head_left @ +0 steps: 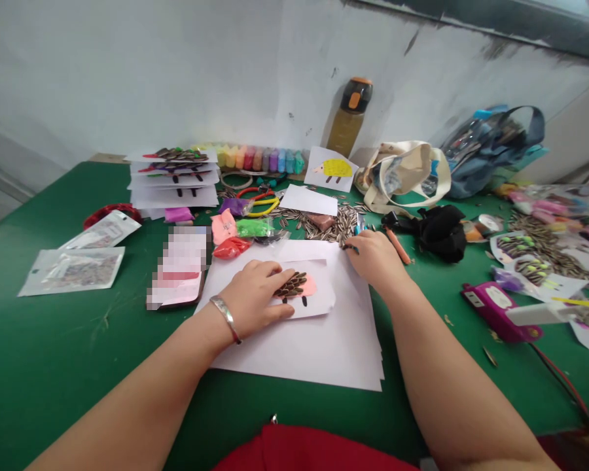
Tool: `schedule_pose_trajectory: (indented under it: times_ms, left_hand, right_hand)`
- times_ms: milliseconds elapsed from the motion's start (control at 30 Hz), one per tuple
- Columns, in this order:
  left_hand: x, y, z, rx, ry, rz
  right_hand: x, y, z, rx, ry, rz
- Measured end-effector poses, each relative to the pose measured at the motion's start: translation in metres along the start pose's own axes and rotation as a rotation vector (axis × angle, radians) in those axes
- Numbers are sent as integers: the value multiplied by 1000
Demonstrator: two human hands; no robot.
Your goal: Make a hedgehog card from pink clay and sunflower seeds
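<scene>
My left hand (pixel 255 297), with a silver bracelet at the wrist, rests on a small white card (pixel 319 306), its thumb and fingers apart. On the card a pink clay shape (pixel 310 285) is partly covered with overlapping sunflower seeds (pixel 292 285), and dark oval marks show below it. Large white sheets (pixel 304 347) lie stacked under the card. At the sheets' top right corner, my right hand (pixel 373 258) has its fingertips pinched together by the edge of the loose seed pile (pixel 346 222); a dark seed shows at the fingertips.
A phone (pixel 181 265) and seed packets (pixel 78 268) lie left. Behind are stacked cards (pixel 174 196), clay bags (pixel 255 227), a bottle (pixel 347 121) and a cream bag (pixel 402 173). A black strap (pixel 439 232) and purple device (pixel 500 313) are at right.
</scene>
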State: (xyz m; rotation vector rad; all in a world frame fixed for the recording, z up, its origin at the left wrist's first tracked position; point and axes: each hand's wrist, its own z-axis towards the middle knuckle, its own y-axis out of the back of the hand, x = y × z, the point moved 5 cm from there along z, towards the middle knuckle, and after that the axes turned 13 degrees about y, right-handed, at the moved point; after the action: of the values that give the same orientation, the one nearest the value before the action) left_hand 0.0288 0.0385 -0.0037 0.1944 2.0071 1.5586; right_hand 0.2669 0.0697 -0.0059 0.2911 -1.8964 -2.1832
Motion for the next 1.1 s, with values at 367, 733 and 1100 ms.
schedule_pose_trajectory:
  times_ms: [367,733,1100]
  left_hand:
    - [-2,3,1,12,-2,0]
    - [1,1,1,-21,-12,-18]
    - [0,1,1,-20,-21,-33]
  right_hand:
    - [10,-10,4,51,66,-91]
    - [20,3,4,-116,-23,48]
    - [31,14,2,-191,-85,406]
